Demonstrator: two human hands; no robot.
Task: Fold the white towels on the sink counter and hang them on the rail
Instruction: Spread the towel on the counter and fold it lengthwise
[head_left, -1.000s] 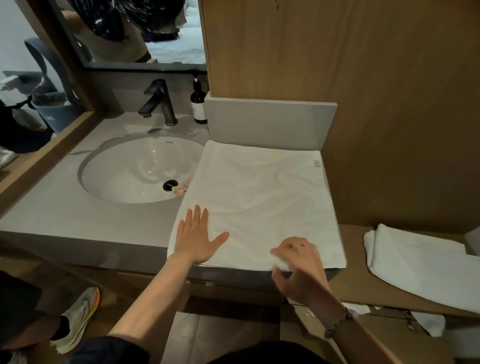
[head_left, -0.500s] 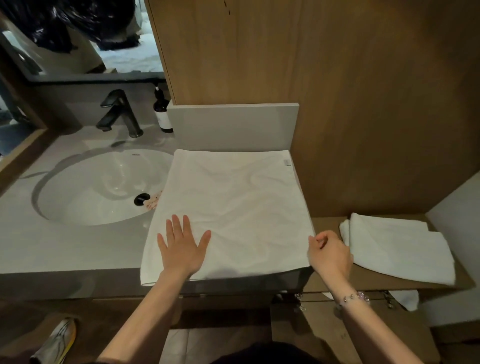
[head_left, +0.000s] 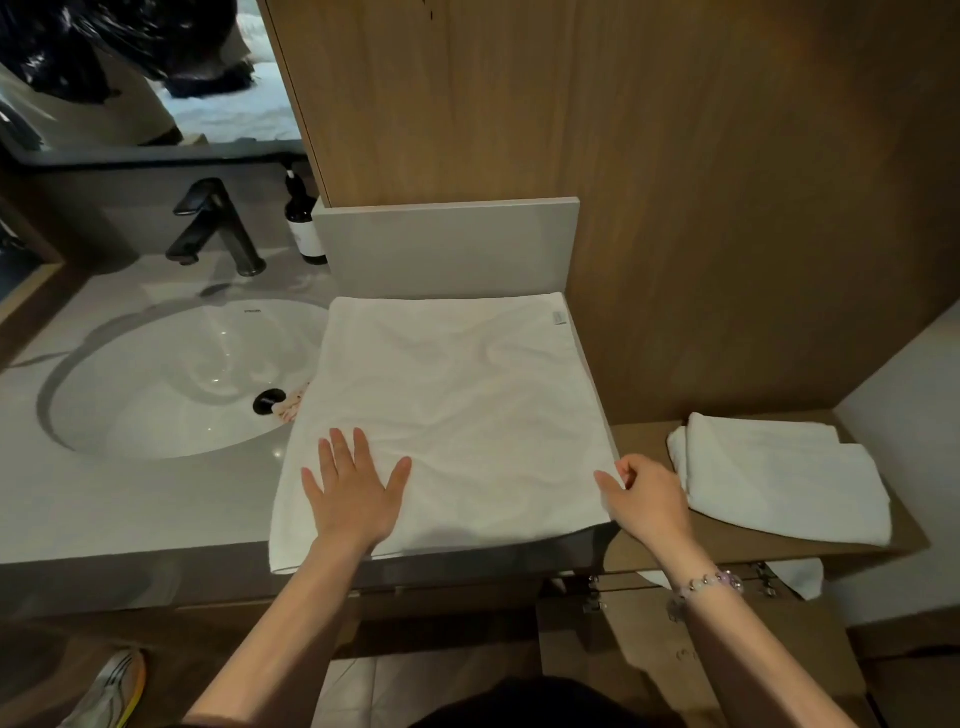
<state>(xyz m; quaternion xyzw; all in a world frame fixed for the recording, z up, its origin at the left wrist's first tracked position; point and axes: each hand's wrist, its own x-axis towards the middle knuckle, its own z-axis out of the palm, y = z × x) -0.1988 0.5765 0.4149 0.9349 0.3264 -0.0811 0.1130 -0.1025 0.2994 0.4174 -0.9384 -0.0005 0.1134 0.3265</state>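
Left hand (head_left: 356, 493) lies flat, fingers spread, on a white towel (head_left: 457, 405) (spread over the sink counter (head_left: 130, 509)) — right hand (head_left: 647, 499) pinches its right edge.

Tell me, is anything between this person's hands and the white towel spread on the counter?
Nothing visible. The left hand rests flat on the towel; the right hand pinches its right edge. No rail is in view.

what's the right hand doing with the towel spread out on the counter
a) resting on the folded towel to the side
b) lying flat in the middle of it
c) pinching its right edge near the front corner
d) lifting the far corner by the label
C: the right hand pinches the right edge of the spread towel near its front corner; the left hand is the one lying flat on it.
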